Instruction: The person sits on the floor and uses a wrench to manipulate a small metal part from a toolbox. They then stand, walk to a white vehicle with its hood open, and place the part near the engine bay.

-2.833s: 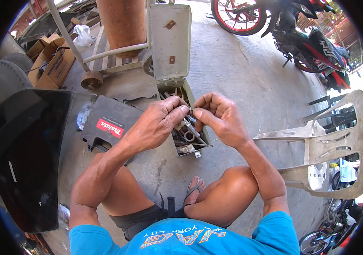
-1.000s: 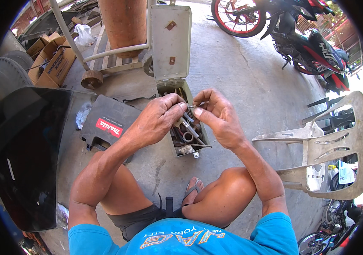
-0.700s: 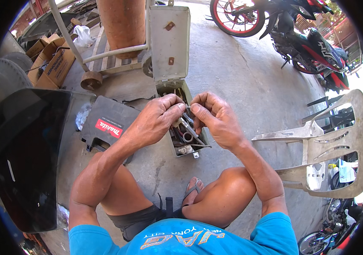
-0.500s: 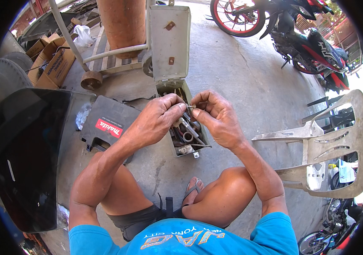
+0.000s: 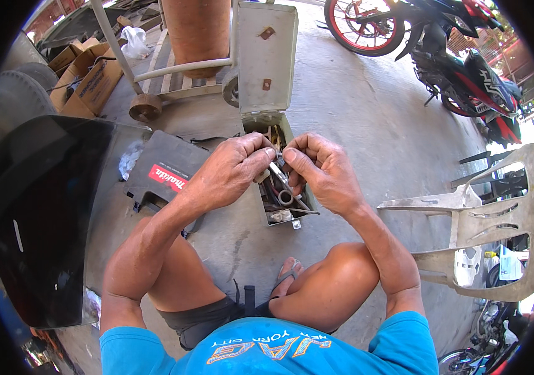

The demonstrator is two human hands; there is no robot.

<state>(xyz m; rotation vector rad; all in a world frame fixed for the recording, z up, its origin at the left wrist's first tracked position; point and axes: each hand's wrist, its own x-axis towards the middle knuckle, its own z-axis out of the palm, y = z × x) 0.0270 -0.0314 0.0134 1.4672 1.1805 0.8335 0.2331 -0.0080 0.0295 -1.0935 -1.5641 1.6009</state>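
My left hand [image 5: 232, 167] and my right hand [image 5: 324, 172] meet over an open metal toolbox [image 5: 264, 56]. Both are closed, thumbs pinched against fingers. Between the fingertips is a small bolt-like metal piece [image 5: 280, 155], mostly covered, so its exact kind is unclear. Below my hands, the box holds a jumble of metal tools, among them a ring-ended piece [image 5: 286, 198] and a shiny metal rod [image 5: 277, 174]. The hands hide part of the contents. The box's lid stands raised at the far side.
Left of the toolbox lie a dark tool case [image 5: 154, 165] and a tinted glass panel [image 5: 42, 219]. Beyond stands a wheeled trolley [image 5: 186, 67] with an orange-brown cylinder [image 5: 197, 37]. A plastic chair [image 5: 486, 225] is at right, a red-and-black motorcycle [image 5: 467, 81] at far right.
The view has shifted, so the surroundings appear moved to the right. My right fingers have rolled further over the small metal piece, hiding more of it. Both hands stay above the toolbox.
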